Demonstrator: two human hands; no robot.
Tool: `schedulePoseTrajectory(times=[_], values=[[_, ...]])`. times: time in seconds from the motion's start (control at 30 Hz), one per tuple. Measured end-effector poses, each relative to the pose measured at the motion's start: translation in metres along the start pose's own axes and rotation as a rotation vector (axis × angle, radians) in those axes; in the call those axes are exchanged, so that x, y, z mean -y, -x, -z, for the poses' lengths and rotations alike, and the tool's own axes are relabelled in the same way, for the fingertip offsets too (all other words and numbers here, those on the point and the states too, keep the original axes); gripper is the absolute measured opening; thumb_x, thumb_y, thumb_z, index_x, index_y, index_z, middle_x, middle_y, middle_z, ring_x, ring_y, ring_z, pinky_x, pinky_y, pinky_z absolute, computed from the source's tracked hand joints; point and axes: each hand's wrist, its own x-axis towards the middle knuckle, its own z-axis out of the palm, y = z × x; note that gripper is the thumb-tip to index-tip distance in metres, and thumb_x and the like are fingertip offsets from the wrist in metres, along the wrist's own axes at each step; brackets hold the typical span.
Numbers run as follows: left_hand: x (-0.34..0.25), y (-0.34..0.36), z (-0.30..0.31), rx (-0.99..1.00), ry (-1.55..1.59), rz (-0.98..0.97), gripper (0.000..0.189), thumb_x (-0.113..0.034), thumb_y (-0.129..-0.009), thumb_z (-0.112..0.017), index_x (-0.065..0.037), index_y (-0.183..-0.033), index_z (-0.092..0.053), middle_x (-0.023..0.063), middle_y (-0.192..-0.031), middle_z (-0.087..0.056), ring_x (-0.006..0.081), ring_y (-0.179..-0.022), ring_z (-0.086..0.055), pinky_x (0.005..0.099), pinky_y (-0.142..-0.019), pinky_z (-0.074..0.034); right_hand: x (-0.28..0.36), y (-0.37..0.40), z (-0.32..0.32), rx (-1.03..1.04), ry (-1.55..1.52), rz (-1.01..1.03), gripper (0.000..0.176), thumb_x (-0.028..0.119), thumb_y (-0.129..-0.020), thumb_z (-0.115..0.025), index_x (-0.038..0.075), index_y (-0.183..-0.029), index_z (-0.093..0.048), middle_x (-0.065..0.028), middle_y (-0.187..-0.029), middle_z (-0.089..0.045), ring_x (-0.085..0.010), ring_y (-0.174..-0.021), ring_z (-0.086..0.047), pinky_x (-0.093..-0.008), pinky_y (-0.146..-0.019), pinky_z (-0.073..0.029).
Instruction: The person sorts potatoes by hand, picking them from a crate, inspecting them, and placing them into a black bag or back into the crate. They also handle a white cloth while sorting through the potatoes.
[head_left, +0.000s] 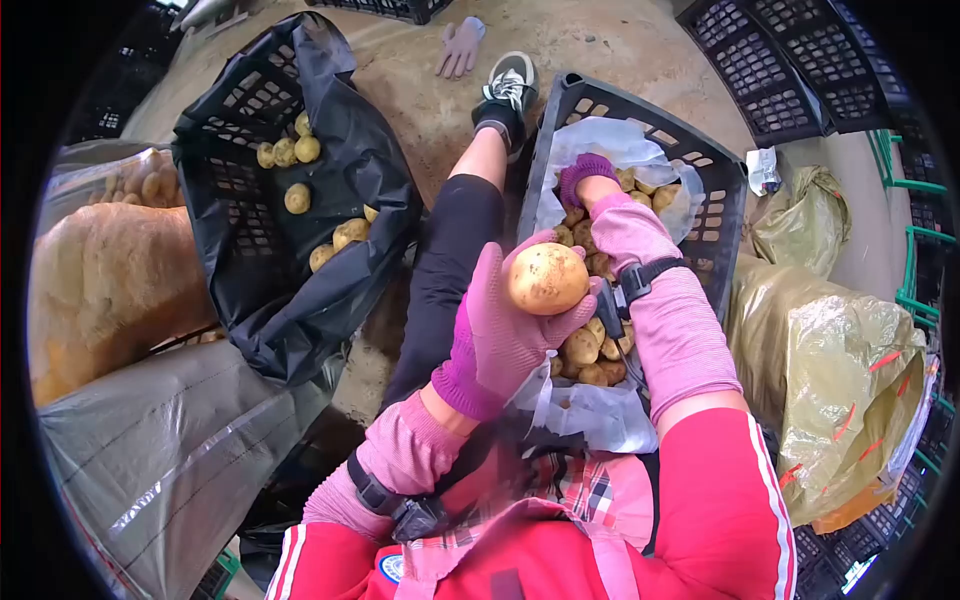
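L hand [500, 335] cups a spud [547, 279] w/ curled fingers; R hand [585, 180] reaches into crate [725, 215], grip unclear.

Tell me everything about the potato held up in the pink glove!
The potato is round, pale yellow-brown, with small dark specks and a dull, slightly dusty skin. It looks whole and unpeeled. The left hand, in a pink glove, cups it from below, fingers wrapped round its sides. It is held up near the crate of other potatoes.

Dirt floor [600, 40] with black crates [715, 215], sacks [840, 370], a glove [458, 48]
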Motion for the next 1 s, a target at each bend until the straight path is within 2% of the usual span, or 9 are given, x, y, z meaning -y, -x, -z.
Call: schedulePoseTrajectory(times=[0.17, 0.2, 0.3, 0.37, 0.43, 0.57, 0.7, 0.9, 1.0], values=[[-0.004, 0.002, -0.004, 0.024, 0.060, 0.026, 0.043, -0.033, -0.105, -0.035, -0.002, -0.135, -0.038, 0.0196, -0.133, -0.047, 0.0395, -0.120, -0.052, 0.0459, -0.102, -0.048, -0.010, -0.007, -0.004, -0.212, -0.015, 0.055, 0.043, 0.022, -0.058, -0.080, 0.010, -0.099, -0.075, -0.0213, -0.114, -0.066, -0.0340, -0.107, -0.064, -0.0427, -0.087, -0.054], [-0.004, 0.002, -0.001, -0.041, 0.067, 0.046, 0.054, -0.042, -0.097, -0.050, -0.009, -0.139, -0.039, 0.0216, -0.134, -0.048, 0.0436, -0.120, -0.051, 0.0443, -0.094, -0.054, -0.012, -0.013, -0.009, -0.149, 0.030, 0.047, 0.045, 0.025, -0.063, -0.078, 0.008, -0.105, -0.072, -0.0207, -0.115, -0.065, -0.0352, -0.106, -0.064, -0.0442, -0.088, -0.053], [0.005, -0.004, 0.006, -0.028, -0.379, -0.137, 0.050, -0.035, -0.098, -0.049, -0.008, -0.139, -0.037, 0.0207, -0.135, -0.047, 0.0421, -0.121, -0.051, 0.0406, -0.096, -0.054, -0.025, -0.019, -0.046, -0.368, -0.064, 0.003, 0.051, 0.032, -0.069, -0.075, 0.006, -0.112, -0.066, -0.0206, -0.117, -0.064, -0.0356, -0.108, -0.063, -0.0453, -0.090, -0.052], [0.009, -0.009, 0.013, 0.027, -0.816, -0.314, 0.047, -0.028, -0.099, -0.048, -0.004, -0.138, -0.037, 0.0193, -0.136, -0.046, 0.0389, -0.123, -0.050, 0.0368, -0.098, -0.052, -0.028, 0.025, -0.019, -0.135, -0.077, -0.031, 0.043, 0.036, -0.089, -0.056, 0.005, -0.119, -0.061, -0.0183, -0.117, -0.065, -0.0359, -0.111, -0.062, -0.0449, -0.091, -0.050], [0.011, -0.012, 0.027, 0.025, -0.954, -0.446, 0.044, -0.026, -0.097, -0.052, -0.003, -0.134, -0.041, 0.0182, -0.133, -0.049, 0.0349, -0.120, -0.053, 0.0353, -0.099, -0.050, -0.039, 0.077, -0.015, -0.184, -0.503, 0.004, 0.048, 0.042, -0.087, -0.062, 0.006, -0.119, -0.062, -0.0170, -0.113, -0.067, -0.0308, -0.092, -0.069, -0.0427, -0.079, -0.055], [0.000, -0.001, 0.000, 0.001, -0.163, -0.063, 0.042, -0.033, -0.096, -0.058, -0.004, -0.125, -0.052, 0.0168, -0.128, -0.057, 0.0294, -0.114, -0.059, 0.0379, -0.101, -0.047, -0.047, 0.218, -0.007, 0.148, -2.034, 0.306, 0.059, 0.053, -0.095, -0.050, 0.002, -0.124, -0.053, -0.0142, -0.097, -0.066, -0.0126, -0.060, -0.062, -0.0280, -0.059, -0.056], [0.012, 0.015, -0.010, 0.080, -0.152, 0.052, 0.060, -0.053, -0.096, -0.046, -0.003, -0.129, -0.051, 0.0179, -0.130, -0.055, 0.0369, -0.123, -0.053, 0.0473, -0.106, -0.040, -0.018, 0.327, 0.004, 0.023, -2.235, 0.550, 0.062, 0.054, -0.100, -0.036, 0.001, -0.127, -0.050, -0.0139, -0.092, -0.065, -0.0105, -0.054, -0.053, -0.0292, -0.061, -0.054], [0.043, 0.075, -0.007, 0.195, -0.087, 0.115, 0.069, -0.064, -0.092, -0.045, -0.001, -0.118, -0.058, 0.0175, -0.112, -0.064, 0.0392, -0.110, -0.060, 0.0484, -0.098, -0.048, 0.015, 0.385, -0.021, -0.038, -2.429, 0.808, 0.060, 0.049, -0.101, -0.034, 0.000, -0.134, -0.045, -0.0219, -0.104, -0.063, -0.0229, -0.068, -0.059, -0.0432, -0.076, -0.049], [0.025, 0.123, -0.028, 0.152, -0.383, -0.023, 0.070, -0.069, -0.090, -0.044, -0.006, -0.117, -0.059, 0.0087, -0.100, -0.068, 0.0183, -0.079, -0.066, 0.0291, -0.060, -0.054, 0.029, 0.404, -0.031, 0.096, -2.608, 0.875, 0.064, 0.041, -0.095, -0.051, 0.006, -0.145, -0.033, -0.0241, -0.138, -0.046, -0.0343, -0.099, -0.064, -0.0524, -0.095, -0.046]])
